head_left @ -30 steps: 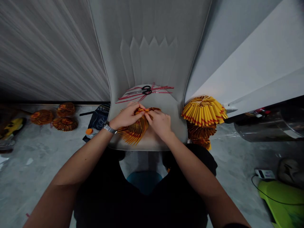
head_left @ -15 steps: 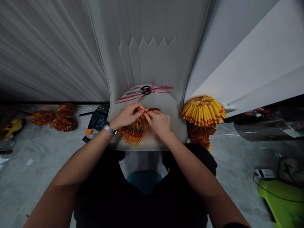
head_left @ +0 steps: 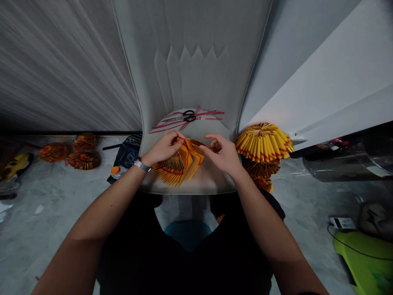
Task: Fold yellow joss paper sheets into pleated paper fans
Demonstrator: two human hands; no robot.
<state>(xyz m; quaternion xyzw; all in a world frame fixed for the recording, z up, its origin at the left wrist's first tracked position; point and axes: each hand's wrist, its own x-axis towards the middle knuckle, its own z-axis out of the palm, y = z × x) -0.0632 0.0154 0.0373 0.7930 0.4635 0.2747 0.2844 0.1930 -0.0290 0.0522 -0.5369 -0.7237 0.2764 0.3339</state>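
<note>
Right hand [head_left: 222, 155] just lifted off yellow-red paper fan [head_left: 176, 170], now open, apart from left hand [head_left: 164, 149], which stays pinched on fan's top, fan lying on chair seat [head_left: 211, 180].

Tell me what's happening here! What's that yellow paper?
A person is working at a grey padded chair seat. Their left hand pinches a pleated yellow-and-red paper fan, and their open right hand is raised just beside it. Black-handled scissors lie on the seat among red strips. A rounded yellow pleated paper fan sits at the seat's right edge, and darker pleated paper rounds lie on the floor to the left.
</note>
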